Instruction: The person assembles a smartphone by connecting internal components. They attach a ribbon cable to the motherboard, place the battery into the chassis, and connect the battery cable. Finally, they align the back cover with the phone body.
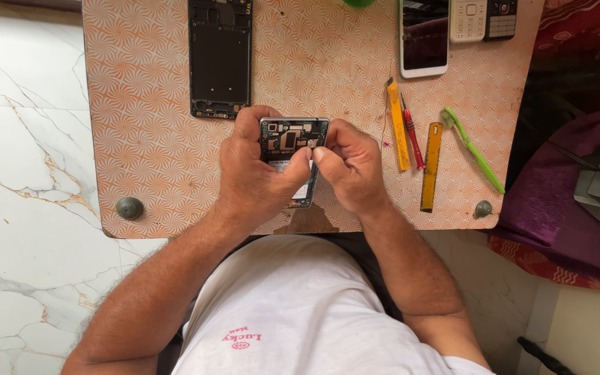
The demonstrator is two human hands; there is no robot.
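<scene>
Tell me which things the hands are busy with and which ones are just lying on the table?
In use:
- opened smartphone with bare circuit board, gripped by left hand and right hand

Lying about:
- black empty phone frame
- white-edged smartphone
- white keypad phone
- two flat orange pry tools
- small red screwdriver
- green toothbrush

Bright, even daylight, soft shadows, sharp focus; right side falls darker, mild glare on marble floor [15, 173]

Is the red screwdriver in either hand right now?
No, the red screwdriver lies on the table while both hands grip the opened phone.
</scene>
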